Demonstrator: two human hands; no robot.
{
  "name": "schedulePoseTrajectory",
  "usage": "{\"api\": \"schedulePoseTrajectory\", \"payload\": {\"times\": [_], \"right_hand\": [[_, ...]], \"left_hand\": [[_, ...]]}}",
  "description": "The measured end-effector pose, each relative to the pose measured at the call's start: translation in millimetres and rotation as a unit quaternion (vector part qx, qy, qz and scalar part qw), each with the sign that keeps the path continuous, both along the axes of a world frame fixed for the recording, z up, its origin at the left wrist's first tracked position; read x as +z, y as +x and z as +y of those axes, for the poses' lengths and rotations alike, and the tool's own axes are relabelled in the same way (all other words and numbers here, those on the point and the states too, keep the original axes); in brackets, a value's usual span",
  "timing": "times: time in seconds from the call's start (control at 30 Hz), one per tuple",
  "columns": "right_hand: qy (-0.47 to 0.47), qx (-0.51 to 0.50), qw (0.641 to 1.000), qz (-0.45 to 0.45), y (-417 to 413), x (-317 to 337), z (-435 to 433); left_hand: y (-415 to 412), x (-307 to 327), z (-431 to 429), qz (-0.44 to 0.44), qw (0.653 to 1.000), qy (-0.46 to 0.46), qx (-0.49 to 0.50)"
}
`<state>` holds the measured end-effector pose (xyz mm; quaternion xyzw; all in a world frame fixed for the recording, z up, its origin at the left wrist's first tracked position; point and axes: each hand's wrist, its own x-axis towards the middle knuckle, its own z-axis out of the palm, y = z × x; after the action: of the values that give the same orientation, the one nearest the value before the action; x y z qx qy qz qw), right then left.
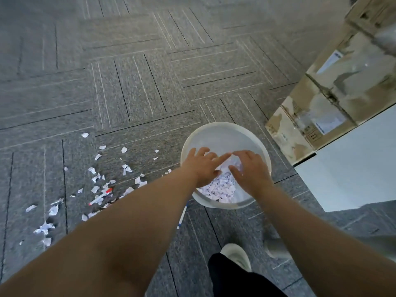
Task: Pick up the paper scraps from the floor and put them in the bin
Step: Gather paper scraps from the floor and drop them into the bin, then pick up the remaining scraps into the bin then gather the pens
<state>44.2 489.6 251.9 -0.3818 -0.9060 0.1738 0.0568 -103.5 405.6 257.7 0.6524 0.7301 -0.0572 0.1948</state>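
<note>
A round translucent white bin (225,131) stands on the grey carpet, with a heap of white paper scraps (218,189) inside it. Both hands hover over its mouth. My left hand (203,166) has its fingers spread, the forefinger pointing right. My right hand (249,170) is cupped around a crumpled bunch of scraps (232,162) held between the two hands. Several more scraps (96,179) lie strewn over the carpet left of the bin.
A red-capped marker (100,197) lies among the floor scraps; a blue-tipped pen (182,215) lies by the bin's near side. Stacked cardboard boxes (334,88) and a white panel (353,170) stand to the right. My shoe (235,254) is below the bin.
</note>
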Motion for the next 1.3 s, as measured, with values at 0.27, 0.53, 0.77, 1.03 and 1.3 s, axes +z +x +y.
{"api": "schedulePoseTrajectory", "payload": {"times": [0.27,0.53,0.77,1.03,1.3], "right_hand": [[-0.028,0.033,0.984,-0.175,-3,7,-9],[0.050,0.037,0.988,-0.141,3,59,-67],[0.096,0.116,0.984,-0.097,0,144,-181],[0.099,0.218,0.968,-0.077,-34,177,-319],[0.094,0.280,0.952,-0.080,-103,145,-350]], "left_hand": [[-25,5,-18,0.028,0.997,-0.062,-0.037],[-21,66,-108,0.049,0.998,0.037,0.029],[-17,145,-273,0.106,0.981,0.071,0.147],[-15,176,-447,0.123,0.954,0.060,0.268],[-58,128,-495,0.122,0.940,0.042,0.317]]}}
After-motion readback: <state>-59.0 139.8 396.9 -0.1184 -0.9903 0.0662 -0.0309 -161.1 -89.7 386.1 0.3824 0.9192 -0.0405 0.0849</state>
